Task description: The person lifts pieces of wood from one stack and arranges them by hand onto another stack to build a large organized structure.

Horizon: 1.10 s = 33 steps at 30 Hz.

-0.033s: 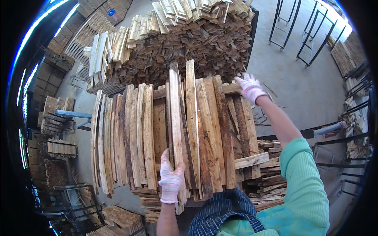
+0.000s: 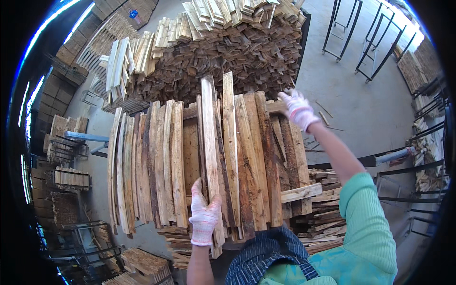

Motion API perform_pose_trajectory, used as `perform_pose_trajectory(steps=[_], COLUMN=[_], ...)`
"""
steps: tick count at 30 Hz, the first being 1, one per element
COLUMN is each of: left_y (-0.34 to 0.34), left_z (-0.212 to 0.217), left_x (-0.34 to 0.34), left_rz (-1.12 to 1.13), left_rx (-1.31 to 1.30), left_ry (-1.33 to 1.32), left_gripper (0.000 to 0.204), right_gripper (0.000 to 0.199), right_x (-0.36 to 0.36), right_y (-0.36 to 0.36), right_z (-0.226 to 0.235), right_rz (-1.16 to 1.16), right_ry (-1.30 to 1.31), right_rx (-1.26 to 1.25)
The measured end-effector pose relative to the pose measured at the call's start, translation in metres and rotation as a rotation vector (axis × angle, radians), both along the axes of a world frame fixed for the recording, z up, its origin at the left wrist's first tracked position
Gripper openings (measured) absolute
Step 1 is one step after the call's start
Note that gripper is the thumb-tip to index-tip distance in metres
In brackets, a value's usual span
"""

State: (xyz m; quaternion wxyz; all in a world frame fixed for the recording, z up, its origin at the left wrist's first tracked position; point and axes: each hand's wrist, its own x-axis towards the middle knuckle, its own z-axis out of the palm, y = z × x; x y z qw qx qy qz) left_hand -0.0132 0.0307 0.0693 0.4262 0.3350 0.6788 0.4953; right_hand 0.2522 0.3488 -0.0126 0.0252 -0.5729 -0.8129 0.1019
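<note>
My left hand (image 2: 204, 218), in a pale knit glove, is closed on the lower part of a light wooden board (image 2: 209, 137). Its thumb lies across the board's face, with the fingers along the left edge and partly hidden. This board juts out past the far ends of its neighbours in a row of rough boards (image 2: 161, 161). My right hand (image 2: 299, 110), gloved alike, hovers by the far right end of the row, fingers apart and slightly blurred. Close to it is the end of a wooden crosspiece (image 2: 274, 106). Another long board (image 2: 229, 114) sticks out on the far side too.
Beyond the row rises a big heap of stacked wood pieces (image 2: 223, 61). Black metal frames (image 2: 342, 28) stand at the far right. A blue metal arm (image 2: 85, 137) reaches in from the left. More stacked boards (image 2: 327, 228) lie below, near my right side.
My right hand has shifted slightly to the left and toward me. My left hand stays on the same board; the whole view has moved a little.
</note>
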Motion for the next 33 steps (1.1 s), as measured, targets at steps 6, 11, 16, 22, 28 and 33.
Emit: perform_pose_trajectory(steps=[6,11,16,22,28,33], left_y=[0.046,0.056,0.064,0.063,0.056,0.024], left_z=[0.018,0.019,-0.044,-0.065,-0.043,-0.001], left_x=[0.074,0.057,0.043,0.001,-0.061,-0.084], left_rz=[-0.406,-0.551,-0.385,-0.255,-0.078,0.070], left_rx=[-0.101,0.004,-0.544,-0.375,0.012,0.008], left_ry=[0.048,0.810,1.314,1.098,-0.001,-0.071], left_gripper=[0.071,0.069,0.103,0.080,0.063,0.059], right_gripper=[0.105,0.090,0.081,0.075,0.065,0.064], right_x=[-0.066,-0.012,-0.005,0.002,-0.023,-0.054], right_y=[-0.167,-0.146,-0.145,-0.199,-0.179,-0.191], right_z=[0.054,0.012,-0.065,-0.074,-0.071,-0.077], right_rz=[-0.042,-0.341,-0.324,-0.258,-0.437,-0.431], right_ry=[1.360,0.833,0.286,0.287,0.373,0.407], right_rx=[-0.609,-0.371,-0.251,-0.160,-0.214,-0.218])
